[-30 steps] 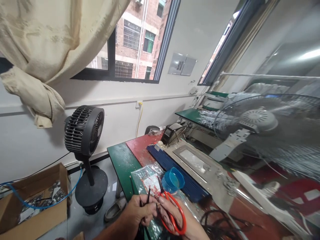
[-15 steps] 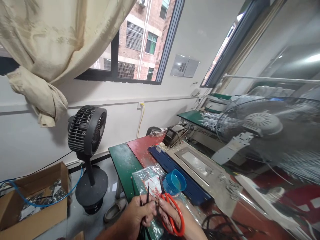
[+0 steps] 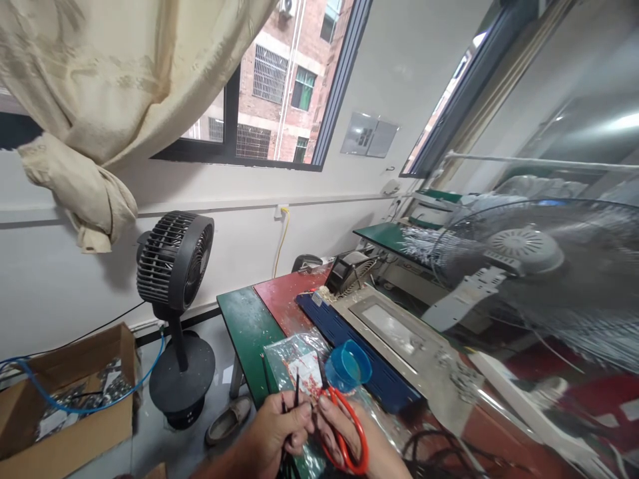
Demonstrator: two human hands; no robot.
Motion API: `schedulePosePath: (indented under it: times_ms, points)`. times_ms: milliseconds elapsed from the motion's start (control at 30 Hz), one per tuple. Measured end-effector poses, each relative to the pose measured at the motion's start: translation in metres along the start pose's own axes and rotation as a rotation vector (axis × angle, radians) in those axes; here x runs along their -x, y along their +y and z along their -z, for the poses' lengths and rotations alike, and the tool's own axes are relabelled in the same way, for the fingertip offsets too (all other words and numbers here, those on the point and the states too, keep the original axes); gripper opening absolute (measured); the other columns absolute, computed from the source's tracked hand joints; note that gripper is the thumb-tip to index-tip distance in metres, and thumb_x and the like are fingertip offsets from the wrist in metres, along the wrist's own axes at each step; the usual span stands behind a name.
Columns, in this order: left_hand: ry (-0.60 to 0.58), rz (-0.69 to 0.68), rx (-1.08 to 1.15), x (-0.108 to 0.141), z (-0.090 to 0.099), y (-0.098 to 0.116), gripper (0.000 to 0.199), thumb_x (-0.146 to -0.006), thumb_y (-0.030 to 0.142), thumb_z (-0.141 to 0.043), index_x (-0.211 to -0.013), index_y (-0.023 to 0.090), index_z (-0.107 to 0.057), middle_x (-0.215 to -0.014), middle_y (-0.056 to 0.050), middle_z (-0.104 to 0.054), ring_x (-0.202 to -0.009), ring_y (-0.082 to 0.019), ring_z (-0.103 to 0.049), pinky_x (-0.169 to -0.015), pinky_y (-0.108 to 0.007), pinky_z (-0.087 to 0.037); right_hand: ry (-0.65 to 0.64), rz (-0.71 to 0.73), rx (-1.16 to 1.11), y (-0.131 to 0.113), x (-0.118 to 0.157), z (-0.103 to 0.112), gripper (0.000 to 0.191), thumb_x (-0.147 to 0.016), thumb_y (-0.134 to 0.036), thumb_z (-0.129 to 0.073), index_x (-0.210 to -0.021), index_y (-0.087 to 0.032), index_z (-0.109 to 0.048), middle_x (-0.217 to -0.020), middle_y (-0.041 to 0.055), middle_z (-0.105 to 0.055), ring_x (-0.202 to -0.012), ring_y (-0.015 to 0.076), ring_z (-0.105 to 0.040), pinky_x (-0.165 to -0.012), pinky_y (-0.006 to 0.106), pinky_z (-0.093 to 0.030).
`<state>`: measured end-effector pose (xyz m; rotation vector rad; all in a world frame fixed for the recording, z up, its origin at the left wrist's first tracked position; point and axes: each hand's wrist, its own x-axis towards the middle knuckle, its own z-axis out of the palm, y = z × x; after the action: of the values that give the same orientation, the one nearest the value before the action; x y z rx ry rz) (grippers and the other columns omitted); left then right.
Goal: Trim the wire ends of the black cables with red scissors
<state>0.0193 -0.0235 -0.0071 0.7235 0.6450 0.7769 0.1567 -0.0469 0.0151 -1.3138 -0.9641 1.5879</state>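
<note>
Several thin black cables (image 3: 298, 386) are pinched in my left hand (image 3: 280, 426), their ends sticking up past the fingers and their lengths hanging below. My right hand (image 3: 342, 426) is closed around scissors with red-orange handles (image 3: 363, 436), the dark blades pointing up and away. The fingertips of both hands meet; whatever small piece is between them is too small to make out. Just beyond lies a clear plastic bag (image 3: 279, 351) with small red scraps (image 3: 313, 384) and a white paper on it. A blue plastic cup (image 3: 348, 366) stands right behind the scissors.
A blue slotted strip (image 3: 319, 316) and a beige metal fixture (image 3: 372, 313) cross the green and red tabletop (image 3: 244, 316). A small black fan (image 3: 344, 269) sits at its far end. Dark cables lie at lower right, near a large fan (image 3: 524, 246). Left are a floor fan (image 3: 174, 259) and carton (image 3: 74, 459).
My hands keep nearly the same pose, with the cables and scissors still held. The fingertips shift very slightly, and the whole view moves a little.
</note>
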Motion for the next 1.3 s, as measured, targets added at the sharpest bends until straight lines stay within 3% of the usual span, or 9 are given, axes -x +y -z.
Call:
schedulePosePath:
  times_ms: [133,533,1033,1300]
  points:
    - [-0.006,0.028,0.077,0.001,-0.002,0.0,0.048,-0.054,0.049,-0.075,-0.077,0.013,-0.053,-0.055,0.006,-0.044,-0.041,-0.001,-0.025,-0.044,-0.023,-0.009,-0.024,0.031,0.018,0.006,-0.004,0.002,0.051,-0.064,-0.065,-0.062,-0.055,-0.015,-0.052,-0.039,-0.0047,-0.045,-0.033,0.0044,-0.036,-0.037,0.018,-0.025]
    - [-0.087,0.035,0.063,0.0,-0.003,-0.001,0.045,-0.054,0.053,-0.074,-0.063,0.015,-0.05,-0.044,0.008,-0.038,-0.038,-0.001,-0.023,-0.043,-0.023,-0.009,-0.023,0.019,-0.015,-0.001,0.001,-0.002,0.052,-0.065,-0.064,-0.061,-0.054,-0.015,-0.052,-0.038,-0.0065,-0.042,-0.033,0.0026,-0.033,-0.035,0.016,-0.02]
    - [-0.061,0.027,0.085,-0.003,0.001,-0.007,0.049,-0.052,0.049,-0.077,-0.076,0.014,-0.053,-0.052,0.006,-0.045,-0.039,-0.001,-0.026,-0.043,-0.022,-0.009,-0.039,0.014,0.012,0.017,-0.012,0.004,0.056,-0.06,-0.071,-0.059,-0.049,-0.017,-0.049,-0.031,-0.0063,-0.04,-0.024,0.0029,-0.031,-0.029,0.018,-0.02]
    - [0.011,0.008,0.064,-0.002,-0.002,0.001,0.05,-0.05,0.05,-0.077,-0.074,0.013,-0.053,-0.054,0.006,-0.045,-0.04,-0.001,-0.027,-0.044,-0.023,-0.009,-0.026,0.033,0.003,0.007,-0.007,0.002,0.055,-0.062,-0.069,-0.059,-0.05,-0.017,-0.049,-0.034,-0.0065,-0.041,-0.028,0.003,-0.032,-0.031,0.018,-0.02]
